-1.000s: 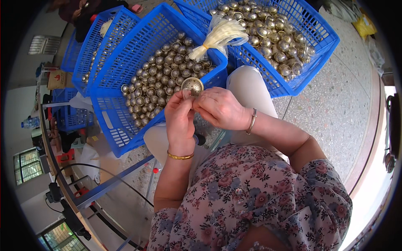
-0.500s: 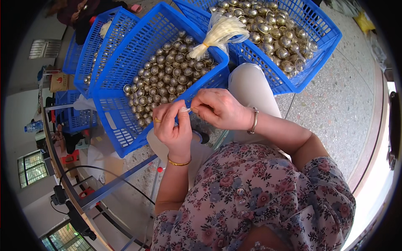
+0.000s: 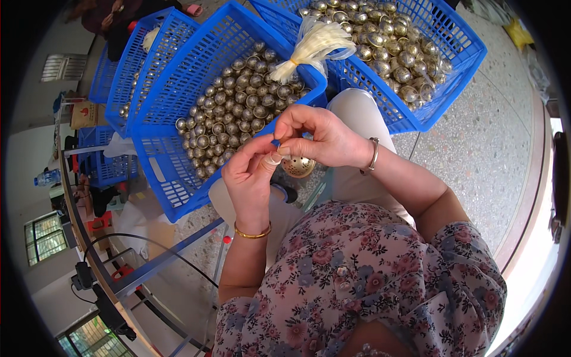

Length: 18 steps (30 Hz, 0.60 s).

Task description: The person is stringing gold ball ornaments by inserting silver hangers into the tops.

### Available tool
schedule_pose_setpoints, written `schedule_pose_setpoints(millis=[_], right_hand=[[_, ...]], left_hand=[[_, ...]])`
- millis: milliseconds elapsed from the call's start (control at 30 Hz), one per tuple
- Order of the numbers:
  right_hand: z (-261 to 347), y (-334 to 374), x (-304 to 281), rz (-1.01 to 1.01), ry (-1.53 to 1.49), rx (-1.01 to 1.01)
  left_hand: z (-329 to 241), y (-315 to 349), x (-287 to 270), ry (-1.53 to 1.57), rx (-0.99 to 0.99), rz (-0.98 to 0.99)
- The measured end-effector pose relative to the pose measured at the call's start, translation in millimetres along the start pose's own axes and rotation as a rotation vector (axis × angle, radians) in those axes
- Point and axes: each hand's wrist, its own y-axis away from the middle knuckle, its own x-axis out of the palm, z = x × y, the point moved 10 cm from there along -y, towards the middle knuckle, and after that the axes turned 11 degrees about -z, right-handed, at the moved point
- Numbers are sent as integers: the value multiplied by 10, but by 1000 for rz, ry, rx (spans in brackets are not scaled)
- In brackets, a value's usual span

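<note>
My left hand (image 3: 251, 175) and right hand (image 3: 326, 140) meet fingertip to fingertip above my knees, both pinched closed. Just beneath the right thumb hangs a gold-coloured metal ball (image 3: 299, 168) pierced with small holes; fingers cover its top. What the left fingertips pinch is too small to make out. Something white wraps the left thumb tip. Beyond my hands, a blue plastic basket (image 3: 156, 140) holds many similar metal balls (image 3: 238, 101). A bundle of pale, translucent strips (image 3: 318, 47), tied with a yellow band, lies over that basket's right rim.
Another blue basket (image 3: 437, 113) at the far right holds larger metal balls (image 3: 392, 47). More blue baskets (image 3: 122, 74) stand at the left. A metal frame bar (image 3: 166, 259) and a black cable (image 3: 160, 253) run at my left. Another person's hand (image 3: 107, 22) shows at the far left.
The pierced metal ball now shows below my right fingers. My right hand has risen slightly and turned, and my left hand has moved a little to the right. The white strip between the fingertips no longer shows.
</note>
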Motion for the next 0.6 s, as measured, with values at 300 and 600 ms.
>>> schedule_pose_setpoints(millis=[300,600], right_hand=[[-82,-83,-137,98,171,65],[-241,67,-38,-9,-114,181]], left_hand=[[-84,56,160,-144,174,242],[139,18,11,-96,-6,-103]])
